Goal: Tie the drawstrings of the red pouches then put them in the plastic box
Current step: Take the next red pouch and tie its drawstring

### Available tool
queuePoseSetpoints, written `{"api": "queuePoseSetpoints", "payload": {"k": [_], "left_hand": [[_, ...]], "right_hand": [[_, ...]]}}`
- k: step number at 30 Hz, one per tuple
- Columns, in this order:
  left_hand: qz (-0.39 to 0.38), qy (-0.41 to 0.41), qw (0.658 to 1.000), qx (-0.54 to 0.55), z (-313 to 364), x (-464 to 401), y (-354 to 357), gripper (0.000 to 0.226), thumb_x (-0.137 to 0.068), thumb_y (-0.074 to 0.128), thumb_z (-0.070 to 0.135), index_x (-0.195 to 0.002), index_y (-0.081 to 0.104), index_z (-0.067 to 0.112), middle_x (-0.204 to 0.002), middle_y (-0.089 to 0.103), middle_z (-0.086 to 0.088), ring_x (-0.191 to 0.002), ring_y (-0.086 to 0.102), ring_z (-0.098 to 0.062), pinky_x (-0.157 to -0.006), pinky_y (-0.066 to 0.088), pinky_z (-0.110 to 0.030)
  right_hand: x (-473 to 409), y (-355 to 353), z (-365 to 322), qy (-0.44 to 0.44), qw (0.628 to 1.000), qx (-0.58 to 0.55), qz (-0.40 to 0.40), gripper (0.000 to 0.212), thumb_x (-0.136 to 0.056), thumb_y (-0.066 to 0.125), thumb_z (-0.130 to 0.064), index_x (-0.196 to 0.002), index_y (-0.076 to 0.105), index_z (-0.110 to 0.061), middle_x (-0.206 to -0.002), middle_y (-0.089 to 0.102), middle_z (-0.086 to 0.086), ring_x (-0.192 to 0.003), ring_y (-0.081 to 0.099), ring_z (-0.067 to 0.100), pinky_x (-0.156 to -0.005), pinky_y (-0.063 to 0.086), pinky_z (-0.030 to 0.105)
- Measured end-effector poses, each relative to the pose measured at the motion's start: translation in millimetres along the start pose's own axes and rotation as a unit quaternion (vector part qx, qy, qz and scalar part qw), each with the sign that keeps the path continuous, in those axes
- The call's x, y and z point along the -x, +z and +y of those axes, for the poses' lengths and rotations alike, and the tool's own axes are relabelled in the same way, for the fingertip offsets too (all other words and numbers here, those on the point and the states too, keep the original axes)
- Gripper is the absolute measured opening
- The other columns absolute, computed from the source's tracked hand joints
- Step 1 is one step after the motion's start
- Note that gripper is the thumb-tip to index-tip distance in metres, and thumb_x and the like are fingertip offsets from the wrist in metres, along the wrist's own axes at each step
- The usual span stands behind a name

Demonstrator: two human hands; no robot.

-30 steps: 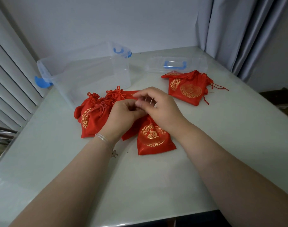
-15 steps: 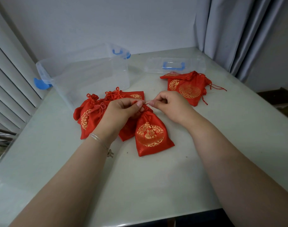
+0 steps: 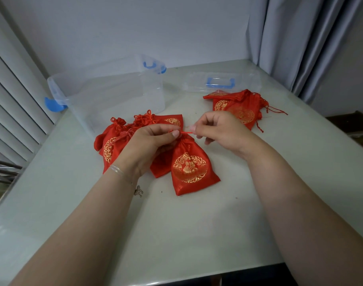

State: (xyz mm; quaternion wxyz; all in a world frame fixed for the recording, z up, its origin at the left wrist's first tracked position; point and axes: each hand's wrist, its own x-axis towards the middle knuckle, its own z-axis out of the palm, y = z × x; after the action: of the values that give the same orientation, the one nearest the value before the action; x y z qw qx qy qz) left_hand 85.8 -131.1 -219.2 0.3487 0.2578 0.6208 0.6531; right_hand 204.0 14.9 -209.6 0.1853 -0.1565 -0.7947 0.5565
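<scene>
A red pouch with a gold pattern (image 3: 192, 168) lies on the table in front of me, its neck gathered. My left hand (image 3: 149, 145) pinches one end of its red drawstring (image 3: 185, 132) at the neck. My right hand (image 3: 219, 131) pinches the other end just to the right. Several tied red pouches (image 3: 114, 141) lie in a heap to the left, partly under my left hand. A stack of flat red pouches with loose strings (image 3: 238, 106) sits behind my right hand. The clear plastic box (image 3: 106, 93) with blue latches stands open at the back left, nothing inside.
The box's clear lid with a blue handle (image 3: 221, 82) lies at the back, beside the flat pouches. White window slats run along the left, a grey curtain hangs at the right. The pale table (image 3: 186, 234) ends at a dark front edge near me.
My hands were bunched together over the pouch's neck; they have drawn apart sideways, pulling the drawstring taut between them and cinching the neck.
</scene>
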Motion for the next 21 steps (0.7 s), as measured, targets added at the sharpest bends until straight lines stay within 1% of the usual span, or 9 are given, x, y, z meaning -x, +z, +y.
{"api": "queuePoseSetpoints", "payload": {"k": [2,4,6,8,10,13,15,18,21], "left_hand": [[-0.001,0.006,1.000,0.002,0.2,0.1,0.2,0.013,-0.081,0.064,0.000,-0.090,0.069,0.009,-0.078,0.068,-0.005,-0.071,0.064,-0.012,-0.076,0.054,-0.022],[-0.008,0.018,1.000,-0.017,0.2,0.9,0.2,0.013,-0.080,0.066,-0.001,-0.089,0.069,0.008,-0.080,0.067,-0.009,-0.072,0.064,-0.014,-0.078,0.054,-0.024],[-0.013,0.044,0.997,-0.070,0.3,2.0,1.0,0.014,-0.079,0.069,-0.001,-0.089,0.068,0.009,-0.081,0.067,-0.011,-0.073,0.064,-0.014,-0.078,0.053,-0.025],[-0.021,0.066,0.993,-0.093,0.1,3.8,3.0,0.015,-0.079,0.070,-0.001,-0.089,0.067,0.009,-0.080,0.067,-0.009,-0.072,0.064,-0.012,-0.074,0.053,-0.021],[-0.026,0.086,0.991,-0.097,-0.3,5.0,5.1,0.015,-0.079,0.070,-0.002,-0.087,0.066,0.009,-0.079,0.065,-0.009,-0.072,0.062,-0.012,-0.072,0.052,-0.020],[-0.010,0.129,0.980,-0.152,-1.1,5.3,6.9,0.014,-0.079,0.072,-0.001,-0.088,0.065,0.006,-0.078,0.060,-0.007,-0.072,0.056,-0.013,-0.069,0.049,-0.021],[0.010,0.177,0.960,-0.218,-2.9,4.8,8.9,0.013,-0.079,0.072,0.000,-0.089,0.065,0.004,-0.076,0.059,-0.002,-0.066,0.052,-0.006,-0.064,0.045,-0.015],[0.055,0.257,0.905,-0.335,-6.2,4.0,11.6,0.013,-0.080,0.071,0.004,-0.086,0.064,0.013,-0.079,0.063,0.008,-0.065,0.054,0.001,-0.064,0.042,-0.011],[0.095,0.309,0.867,-0.380,-9.0,2.1,10.4,0.014,-0.079,0.069,0.007,-0.088,0.064,0.017,-0.084,0.064,0.008,-0.077,0.059,-0.003,-0.073,0.049,-0.019]], "right_hand": [[1.3,-0.9,0.6,0.017,0.998,0.032,-0.057,0.013,-0.084,0.068,-0.018,-0.078,0.062,-0.009,-0.067,0.060,-0.003,-0.065,0.056,0.005,-0.060,0.048,0.019],[1.8,-1.1,0.9,0.029,0.994,0.061,-0.082,0.014,-0.085,0.067,-0.021,-0.079,0.063,-0.009,-0.068,0.059,-0.002,-0.067,0.056,0.007,-0.062,0.048,0.022],[0.6,-0.8,1.7,0.018,0.996,0.078,-0.051,0.016,-0.087,0.064,-0.028,-0.085,0.065,-0.012,-0.076,0.062,-0.001,-0.071,0.057,0.009,-0.064,0.048,0.026],[-1.3,-0.2,3.6,-0.016,0.997,0.068,-0.015,0.013,-0.091,0.058,-0.027,-0.098,0.066,-0.019,-0.088,0.067,0.002,-0.074,0.058,0.010,-0.064,0.048,0.027],[-3.0,2.6,7.0,-0.037,0.995,0.088,-0.036,0.019,-0.094,0.055,-0.020,-0.109,0.066,-0.023,-0.096,0.068,0.004,-0.078,0.060,0.012,-0.071,0.049,0.028],[-4.7,8.0,13.3,-0.031,0.992,0.108,-0.055,0.018,-0.092,0.058,-0.012,-0.107,0.069,-0.012,-0.094,0.068,-0.002,-0.080,0.059,0.002,-0.077,0.046,0.017],[-6.9,8.6,16.3,-0.019,0.994,0.097,-0.044,0.013,-0.091,0.060,-0.012,-0.096,0.071,-0.012,-0.085,0.070,-0.003,-0.071,0.057,-0.003,-0.072,0.047,0.020],[-8.0,7.8,16.7,-0.008,0.994,0.099,-0.035,0.011,-0.090,0.061,-0.015,-0.092,0.071,-0.011,-0.071,0.063,-0.011,-0.057,0.053,-0.007,-0.065,0.042,0.020],[-5.7,9.8,13.0,-0.010,0.996,0.084,-0.031,0.014,-0.092,0.059,-0.019,-0.092,0.070,-0.011,-0.071,0.062,-0.010,-0.057,0.052,-0.006,-0.064,0.042,0.018]]}}
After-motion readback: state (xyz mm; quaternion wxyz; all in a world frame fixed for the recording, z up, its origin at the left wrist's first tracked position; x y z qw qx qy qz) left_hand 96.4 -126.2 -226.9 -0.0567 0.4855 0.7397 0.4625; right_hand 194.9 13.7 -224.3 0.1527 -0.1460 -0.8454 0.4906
